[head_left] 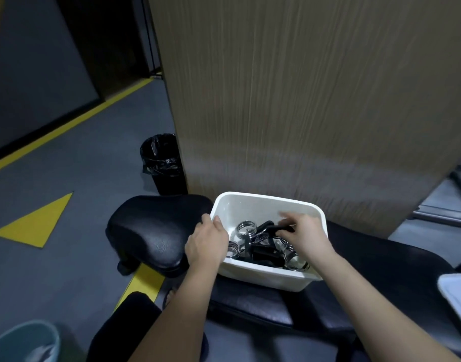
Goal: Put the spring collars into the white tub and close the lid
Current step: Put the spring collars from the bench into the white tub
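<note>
A white tub [266, 276] stands open on a black padded bench. Inside lie several chrome spring collars [246, 228] with black handles, piled together. My left hand [206, 241] grips the tub's left rim, thumb over the edge. My right hand [302, 235] reaches into the tub from the right, its fingers closed around the black handle of a spring collar [267, 227] on top of the pile. The fingertips are blurred. A white lid [459, 301] lies at the right edge of the view, partly cut off.
The black bench pad [151, 231] extends left of the tub. A wood-grain panel [302, 100] rises right behind it. A black lined bin [162, 163] stands on the grey floor to the left. A pale blue bucket [23, 343] sits at the bottom left.
</note>
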Demonstrator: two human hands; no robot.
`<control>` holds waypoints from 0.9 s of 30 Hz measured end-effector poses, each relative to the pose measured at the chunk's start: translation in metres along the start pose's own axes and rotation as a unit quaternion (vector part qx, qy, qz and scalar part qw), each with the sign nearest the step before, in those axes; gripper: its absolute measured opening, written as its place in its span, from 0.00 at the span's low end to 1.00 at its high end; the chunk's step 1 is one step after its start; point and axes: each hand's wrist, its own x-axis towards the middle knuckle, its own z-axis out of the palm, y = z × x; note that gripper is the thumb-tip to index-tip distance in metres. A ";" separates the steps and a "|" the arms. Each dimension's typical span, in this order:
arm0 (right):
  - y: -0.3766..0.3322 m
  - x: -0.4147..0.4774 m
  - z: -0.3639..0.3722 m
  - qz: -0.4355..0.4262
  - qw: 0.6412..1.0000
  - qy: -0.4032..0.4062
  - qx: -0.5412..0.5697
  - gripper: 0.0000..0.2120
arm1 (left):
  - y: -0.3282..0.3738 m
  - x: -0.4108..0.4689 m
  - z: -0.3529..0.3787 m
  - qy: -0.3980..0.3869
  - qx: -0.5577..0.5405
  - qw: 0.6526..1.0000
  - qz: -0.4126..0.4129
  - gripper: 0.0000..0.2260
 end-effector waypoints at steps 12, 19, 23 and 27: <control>0.003 0.032 -0.007 -0.082 0.989 0.101 -0.075 0.06 | -0.002 0.003 0.006 0.013 -0.001 1.000 0.012 0.19; 0.004 0.055 0.028 -0.095 0.970 0.053 -0.218 0.09 | 0.000 0.001 0.004 0.019 0.014 1.000 0.016 0.20; 0.007 0.052 0.035 -0.066 0.970 0.027 -0.232 0.09 | -0.001 0.002 0.004 0.009 0.006 1.000 0.013 0.21; 0.012 0.033 0.028 -0.058 0.982 0.113 -0.139 0.11 | -0.002 0.002 0.003 0.001 0.002 1.000 0.007 0.22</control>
